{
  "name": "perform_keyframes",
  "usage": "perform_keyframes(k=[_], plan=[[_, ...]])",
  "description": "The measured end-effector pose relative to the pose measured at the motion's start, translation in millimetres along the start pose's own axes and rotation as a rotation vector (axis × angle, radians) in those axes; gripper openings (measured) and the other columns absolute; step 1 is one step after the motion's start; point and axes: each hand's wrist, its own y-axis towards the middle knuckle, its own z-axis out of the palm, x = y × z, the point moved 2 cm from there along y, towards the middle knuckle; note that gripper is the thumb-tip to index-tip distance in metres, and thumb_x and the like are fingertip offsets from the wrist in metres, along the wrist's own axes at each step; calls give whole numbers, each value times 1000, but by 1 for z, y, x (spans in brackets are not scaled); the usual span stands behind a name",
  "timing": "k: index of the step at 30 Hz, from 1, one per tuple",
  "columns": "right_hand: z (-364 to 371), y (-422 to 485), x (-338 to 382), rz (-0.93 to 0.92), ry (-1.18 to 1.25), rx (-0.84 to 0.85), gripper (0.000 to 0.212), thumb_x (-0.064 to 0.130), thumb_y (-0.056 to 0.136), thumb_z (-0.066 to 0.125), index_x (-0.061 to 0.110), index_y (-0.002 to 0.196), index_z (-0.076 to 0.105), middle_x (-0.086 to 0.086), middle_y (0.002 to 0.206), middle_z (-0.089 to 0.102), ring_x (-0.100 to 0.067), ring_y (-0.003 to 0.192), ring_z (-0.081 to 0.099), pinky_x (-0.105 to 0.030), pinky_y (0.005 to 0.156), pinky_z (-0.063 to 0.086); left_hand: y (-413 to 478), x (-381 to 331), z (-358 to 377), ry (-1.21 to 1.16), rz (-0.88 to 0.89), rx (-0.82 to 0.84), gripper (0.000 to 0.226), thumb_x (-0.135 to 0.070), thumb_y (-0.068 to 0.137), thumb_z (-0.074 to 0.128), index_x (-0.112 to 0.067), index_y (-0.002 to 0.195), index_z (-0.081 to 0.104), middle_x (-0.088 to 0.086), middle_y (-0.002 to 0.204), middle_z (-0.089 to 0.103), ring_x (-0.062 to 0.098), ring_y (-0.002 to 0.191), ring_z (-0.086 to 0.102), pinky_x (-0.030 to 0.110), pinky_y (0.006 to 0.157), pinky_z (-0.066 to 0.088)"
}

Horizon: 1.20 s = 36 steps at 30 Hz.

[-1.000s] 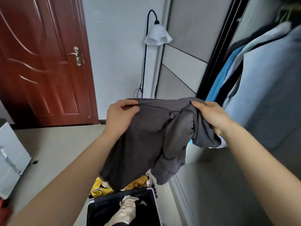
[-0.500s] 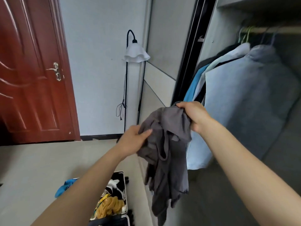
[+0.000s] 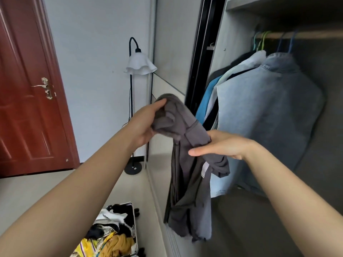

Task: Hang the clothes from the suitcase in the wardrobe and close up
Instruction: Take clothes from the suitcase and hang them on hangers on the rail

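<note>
One grey garment point(image 3: 187, 182), one open suitcase point(image 3: 134, 223); two hands: left hand point(image 3: 146, 125) grips the garment's bunched top, right hand point(image 3: 222, 145) lies flat against it, fingers point(image 3: 198, 152) straight

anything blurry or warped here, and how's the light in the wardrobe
Head view: the dark grey garment is smeared soft at its bunched top by the left hand; the red-brown wooden door and black wardrobe frame lean and bow from the wide lens; the wardrobe interior behind the pale blue denim jacket is in dim shadow; no glare.
</note>
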Motion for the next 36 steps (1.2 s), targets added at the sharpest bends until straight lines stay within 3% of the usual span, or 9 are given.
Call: perform_keyframes(k=[4,7,10,17,22,23,26,30,36], plan=[[0,12,4,52,567,-315,31,36,90,68,13,111,69,-7,98,76,-18,79,72,-30,74,59,16,12,9,300,-11,47,45,-42,93,56,-24,134,53,-8,136,54,8,127,46,39,107,38],[-4,18,0,43,827,-400,27,33,95,62,12,110,67,-10,95,74,-20,73,70,-31,64,60,5,42,-7,400,130,-166,22,-32,92,57,-14,103,63,-5,98,63,12,93,58,32,87,46],[2,24,1,72,944,-451,32,36,95,60,9,110,67,-13,90,73,-24,76,70,-32,63,59,-21,84,-24,408,104,-95,24,-31,91,58,-10,80,58,-2,69,57,14,67,55,30,71,45],[21,40,16,74,1006,-505,40,32,98,56,4,124,63,-17,116,68,-28,96,65,-36,83,55,-46,147,-18,684,2,145,64,-64,62,74,-35,110,45,-14,106,58,1,93,60,17,81,49],[17,39,18,-7,1179,-533,29,27,102,47,5,108,64,-15,96,67,-26,85,64,-40,90,52,-32,144,-19,707,160,30,19,-28,89,66,-24,105,56,-14,95,67,-1,84,62,8,66,42],[14,36,16,-24,1207,-555,30,26,103,45,5,100,65,-15,93,66,-27,83,63,-41,92,51,-28,144,-21,680,180,40,5,-25,91,64,-21,93,62,-15,84,67,1,78,62,13,64,42],[0,26,6,-60,1250,-629,34,26,104,42,4,87,63,-14,81,66,-27,77,64,-40,85,53,-20,144,-29,533,101,128,38,-37,89,66,-14,60,59,-15,58,55,1,59,51,21,59,41],[-17,13,-22,-49,1240,-720,32,27,102,45,5,90,65,-13,83,70,-26,75,69,-35,72,59,-5,141,-39,367,-53,98,22,-31,92,64,-19,78,77,-4,76,72,9,74,65,40,83,54],[-30,-13,-88,268,821,-846,16,22,92,64,8,84,65,-7,59,65,-20,56,60,-28,57,49,33,102,-28,-112,-377,-66,19,-28,95,60,-11,101,66,10,93,72,23,86,67,35,77,54]])
